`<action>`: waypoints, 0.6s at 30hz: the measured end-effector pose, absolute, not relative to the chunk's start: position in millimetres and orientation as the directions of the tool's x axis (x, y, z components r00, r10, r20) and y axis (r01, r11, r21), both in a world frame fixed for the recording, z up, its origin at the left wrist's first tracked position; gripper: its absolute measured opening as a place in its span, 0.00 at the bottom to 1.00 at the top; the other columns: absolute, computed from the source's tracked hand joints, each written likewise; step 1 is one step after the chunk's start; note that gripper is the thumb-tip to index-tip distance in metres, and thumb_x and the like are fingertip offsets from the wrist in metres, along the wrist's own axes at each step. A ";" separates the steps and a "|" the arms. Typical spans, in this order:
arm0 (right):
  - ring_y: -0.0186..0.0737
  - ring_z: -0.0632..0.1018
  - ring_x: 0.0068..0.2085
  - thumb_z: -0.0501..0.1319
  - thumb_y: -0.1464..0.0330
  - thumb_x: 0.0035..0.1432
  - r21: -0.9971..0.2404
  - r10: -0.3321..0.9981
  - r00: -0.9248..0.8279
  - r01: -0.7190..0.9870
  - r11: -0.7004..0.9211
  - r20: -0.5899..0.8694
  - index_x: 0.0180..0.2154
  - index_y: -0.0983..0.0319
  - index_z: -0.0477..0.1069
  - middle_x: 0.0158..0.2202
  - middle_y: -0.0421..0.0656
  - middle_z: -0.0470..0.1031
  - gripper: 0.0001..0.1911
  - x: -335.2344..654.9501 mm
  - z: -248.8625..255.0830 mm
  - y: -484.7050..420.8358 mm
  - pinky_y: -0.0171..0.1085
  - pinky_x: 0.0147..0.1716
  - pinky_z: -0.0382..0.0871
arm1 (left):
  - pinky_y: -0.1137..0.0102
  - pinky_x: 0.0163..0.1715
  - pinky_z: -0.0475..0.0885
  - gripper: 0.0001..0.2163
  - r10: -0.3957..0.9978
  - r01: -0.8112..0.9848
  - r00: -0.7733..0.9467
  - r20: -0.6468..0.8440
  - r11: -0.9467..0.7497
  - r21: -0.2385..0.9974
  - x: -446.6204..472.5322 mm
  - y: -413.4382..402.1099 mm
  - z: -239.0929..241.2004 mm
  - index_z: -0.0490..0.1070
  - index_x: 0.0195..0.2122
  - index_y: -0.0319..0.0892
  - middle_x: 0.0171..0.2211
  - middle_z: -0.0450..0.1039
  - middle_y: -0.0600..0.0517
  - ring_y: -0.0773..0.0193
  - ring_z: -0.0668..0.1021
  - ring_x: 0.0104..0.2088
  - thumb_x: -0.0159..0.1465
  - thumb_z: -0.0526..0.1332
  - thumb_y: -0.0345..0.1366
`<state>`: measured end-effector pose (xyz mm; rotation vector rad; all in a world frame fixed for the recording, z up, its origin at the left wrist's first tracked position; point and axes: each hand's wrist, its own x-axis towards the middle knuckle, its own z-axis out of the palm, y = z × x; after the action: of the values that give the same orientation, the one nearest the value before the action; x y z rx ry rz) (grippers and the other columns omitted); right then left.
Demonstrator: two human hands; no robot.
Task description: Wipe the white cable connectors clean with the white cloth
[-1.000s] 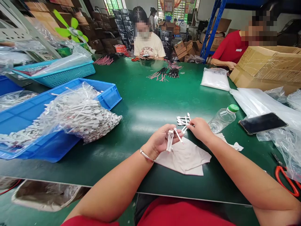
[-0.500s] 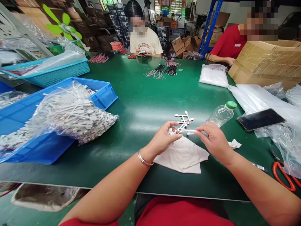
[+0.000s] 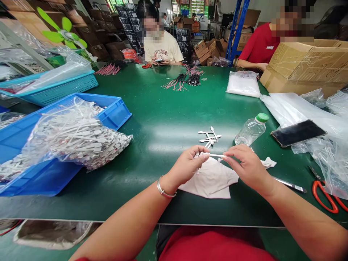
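Note:
My left hand (image 3: 185, 167), with a bracelet at the wrist, is closed around a few small white connector cables. Between the two hands runs one slim white connector cable (image 3: 216, 155); the fingers of my right hand (image 3: 248, 164) pinch its right end. Its other end lies at my left thumb and fingertips. Just beyond them, a small heap of loose white connector cables (image 3: 209, 137) rests on the green table (image 3: 152, 181). Under the hands a pale cloth (image 3: 213, 183) is spread flat, partly hidden by the left hand.
To the left, a clear bag of white cables (image 3: 78, 137) lies over a blue bin (image 3: 114, 108). A bottle (image 3: 250, 132), a phone (image 3: 298, 133), tweezers (image 3: 290, 185) and red-handled scissors (image 3: 324, 197) lie right. Two people sit across, near a carton (image 3: 304, 65).
My hands have drawn slightly closer together, and the right fingers are now on the end of the cable held toward the left hand. The whole view has shifted a little.

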<state>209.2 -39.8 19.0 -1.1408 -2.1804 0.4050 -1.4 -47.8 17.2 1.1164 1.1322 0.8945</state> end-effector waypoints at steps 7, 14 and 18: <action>0.39 0.71 0.33 0.53 0.65 0.65 -0.625 0.819 -0.490 0.548 0.556 0.298 0.29 0.60 0.69 0.28 0.43 0.73 0.13 200.7 20.0 -39.7 0.40 0.37 0.62 | 0.78 0.13 0.49 0.17 0.899 -0.174 0.255 -0.356 0.404 0.898 3.3 -46.3 14.6 0.61 0.26 0.41 0.16 0.57 0.62 0.77 0.55 0.13 0.54 0.64 0.49; 0.39 0.71 0.32 0.51 0.61 0.65 -0.715 0.858 -0.486 0.540 0.444 0.166 0.27 0.60 0.66 0.27 0.42 0.70 0.16 196.6 8.1 -41.9 0.39 0.34 0.64 | 0.79 0.16 0.55 0.15 0.950 -0.133 0.065 -0.305 0.311 0.941 8.8 -44.5 7.8 0.63 0.28 0.41 0.16 0.59 0.61 0.76 0.60 0.16 0.56 0.63 0.47; 0.35 0.72 0.28 0.52 0.58 0.64 -0.868 0.907 -0.421 0.463 0.181 -0.035 0.29 0.60 0.66 0.26 0.40 0.72 0.15 196.6 0.8 -44.3 0.35 0.30 0.65 | 0.80 0.13 0.48 0.14 0.896 -0.262 0.152 -0.418 0.444 0.857 11.3 -42.6 11.3 0.61 0.29 0.42 0.16 0.61 0.61 0.78 0.56 0.12 0.55 0.64 0.43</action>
<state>196.6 -44.3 0.8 -1.2819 -1.9640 1.1694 11.3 -42.6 11.3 0.7128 1.1133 0.9399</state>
